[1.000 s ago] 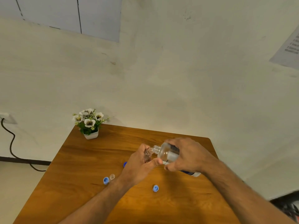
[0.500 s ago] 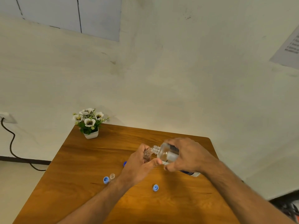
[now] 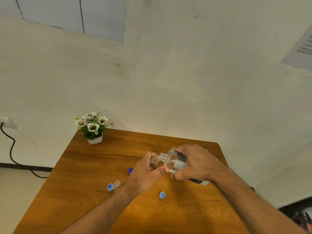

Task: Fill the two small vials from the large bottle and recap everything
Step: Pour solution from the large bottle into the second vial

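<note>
Cream wall (image 3: 185,81), wooden table (image 3: 84,166), potted flowers (image 3: 92,127).

Soft even light, faint shadows, wide-angle edge distortion

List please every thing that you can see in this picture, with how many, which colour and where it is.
large bottle: 1, clear, tilted in right hand, mouth at held vial
vial: 1, clear, held in left hand
second vial: 1, clear, open, standing on table beside a cap
small caps: 2, light blue, on table; other near front
dark blue cap: 1, partly hidden behind left hand
flower pot: 1, white, far left corner
table: 1, brown wood
left hand: 1
right hand: 1
</note>
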Demonstrator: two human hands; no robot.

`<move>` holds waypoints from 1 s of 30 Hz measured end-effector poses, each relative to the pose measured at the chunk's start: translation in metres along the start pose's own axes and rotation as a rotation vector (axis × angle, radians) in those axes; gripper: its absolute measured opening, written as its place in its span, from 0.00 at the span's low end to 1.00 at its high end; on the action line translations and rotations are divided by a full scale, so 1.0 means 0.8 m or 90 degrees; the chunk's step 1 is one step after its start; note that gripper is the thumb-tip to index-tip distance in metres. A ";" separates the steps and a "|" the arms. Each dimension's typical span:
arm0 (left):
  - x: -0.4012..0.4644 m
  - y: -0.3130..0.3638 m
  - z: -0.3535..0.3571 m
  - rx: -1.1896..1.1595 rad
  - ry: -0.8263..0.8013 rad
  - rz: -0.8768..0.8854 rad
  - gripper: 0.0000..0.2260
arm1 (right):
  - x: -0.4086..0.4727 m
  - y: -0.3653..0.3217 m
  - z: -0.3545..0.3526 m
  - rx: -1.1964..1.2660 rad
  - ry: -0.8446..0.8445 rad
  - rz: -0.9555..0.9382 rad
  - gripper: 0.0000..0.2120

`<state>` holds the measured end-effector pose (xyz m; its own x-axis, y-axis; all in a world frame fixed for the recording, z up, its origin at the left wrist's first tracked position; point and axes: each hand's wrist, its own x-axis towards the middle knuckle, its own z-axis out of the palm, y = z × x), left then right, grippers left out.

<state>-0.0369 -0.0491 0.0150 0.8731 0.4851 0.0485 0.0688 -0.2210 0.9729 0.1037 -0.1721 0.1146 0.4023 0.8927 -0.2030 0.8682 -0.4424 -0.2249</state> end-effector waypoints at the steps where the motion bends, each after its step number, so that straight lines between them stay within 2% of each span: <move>1: 0.000 -0.001 0.001 -0.002 0.000 -0.001 0.29 | 0.000 0.000 0.001 -0.002 -0.003 0.000 0.36; 7: -0.001 -0.007 0.002 -0.015 -0.008 -0.005 0.28 | -0.001 0.001 0.004 0.010 -0.011 -0.002 0.33; 12: -0.002 -0.010 0.000 -0.030 -0.026 -0.010 0.29 | 0.000 0.009 0.018 0.086 -0.011 -0.011 0.32; 16: 0.000 -0.017 -0.001 -0.041 -0.037 -0.007 0.32 | -0.002 0.015 0.036 0.175 0.010 -0.003 0.37; 21: -0.002 -0.014 0.002 -0.077 -0.032 0.003 0.31 | -0.008 0.015 0.050 0.271 0.049 -0.001 0.29; 25: -0.003 -0.016 0.004 -0.126 -0.034 0.017 0.26 | -0.008 0.016 0.058 0.358 0.102 0.006 0.27; 30: -0.004 -0.021 0.003 -0.146 -0.064 0.028 0.14 | 0.001 0.025 0.076 0.418 0.181 0.060 0.35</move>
<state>-0.0398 -0.0495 -0.0018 0.9170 0.3907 0.0800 -0.0710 -0.0372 0.9968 0.1032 -0.1856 0.0519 0.6041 0.7968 -0.0141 0.5086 -0.3990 -0.7630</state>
